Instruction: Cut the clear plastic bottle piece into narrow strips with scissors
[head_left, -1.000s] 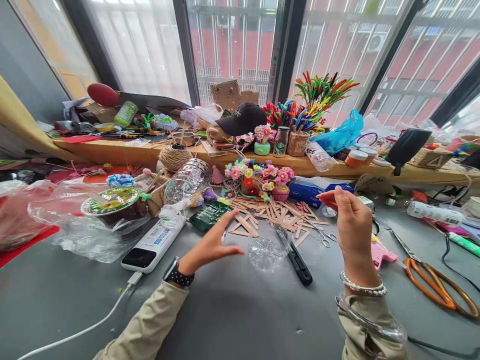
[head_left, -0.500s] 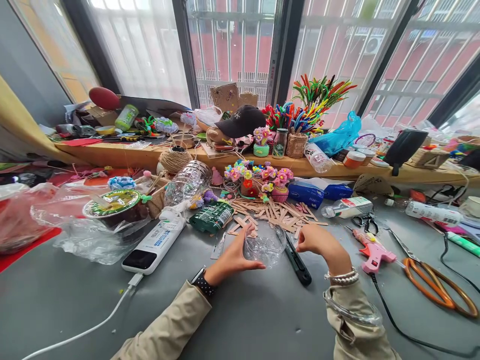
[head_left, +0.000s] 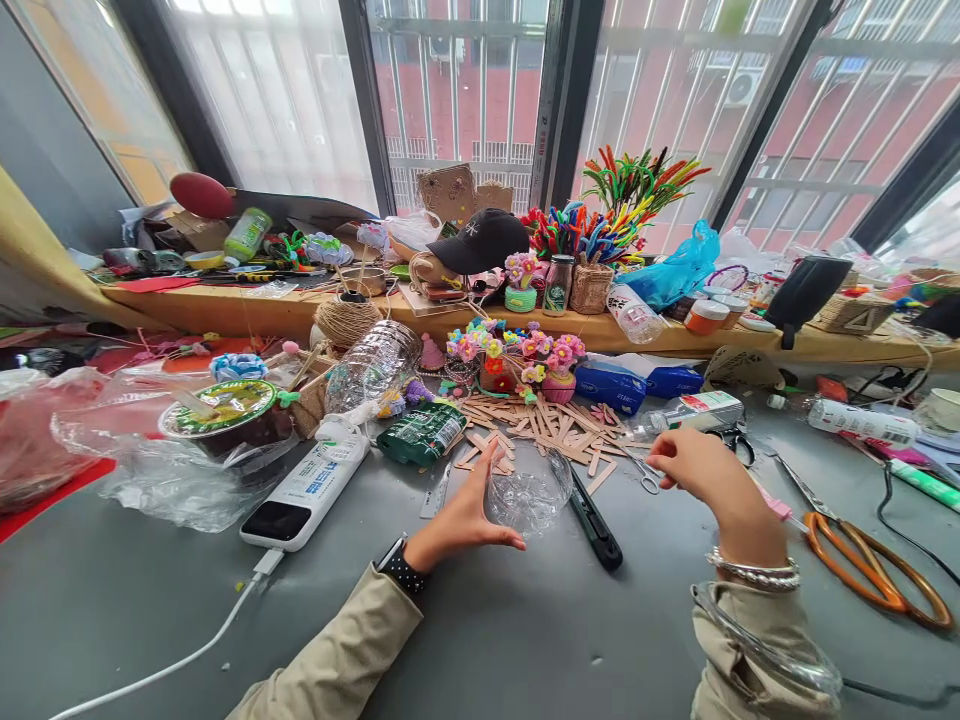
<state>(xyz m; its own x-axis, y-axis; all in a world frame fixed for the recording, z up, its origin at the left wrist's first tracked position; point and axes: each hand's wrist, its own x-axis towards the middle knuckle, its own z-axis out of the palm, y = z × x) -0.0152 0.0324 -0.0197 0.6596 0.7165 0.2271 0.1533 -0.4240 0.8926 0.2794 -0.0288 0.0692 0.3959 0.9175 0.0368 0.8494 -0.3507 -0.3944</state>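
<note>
My left hand (head_left: 461, 510) curves around the left side of a clear plastic bottle base (head_left: 529, 492), steadying it on the table, with the thumb in front and the fingers behind. Just right of the base lies a dark utility knife (head_left: 596, 525). My right hand (head_left: 709, 475) is lifted over the table with its fingertips pinched together; anything between them is too small or hidden to make out. Close to those fingertips are small silver scissors (head_left: 649, 482). Wooden craft sticks (head_left: 555, 430) lie in a loose pile behind the base.
Large orange-handled scissors (head_left: 862, 560) lie at right, beside a pink glue gun (head_left: 776, 505) partly hidden by my right arm. A white power bank (head_left: 307, 495) with a cable and a green packet (head_left: 421, 432) lie at left. Crochet flowers (head_left: 517, 350) stand behind the sticks.
My right hand has moved right and slightly up, away from the knife. The small silver scissors now show beside it. My left hand and the bottle base stay in place.
</note>
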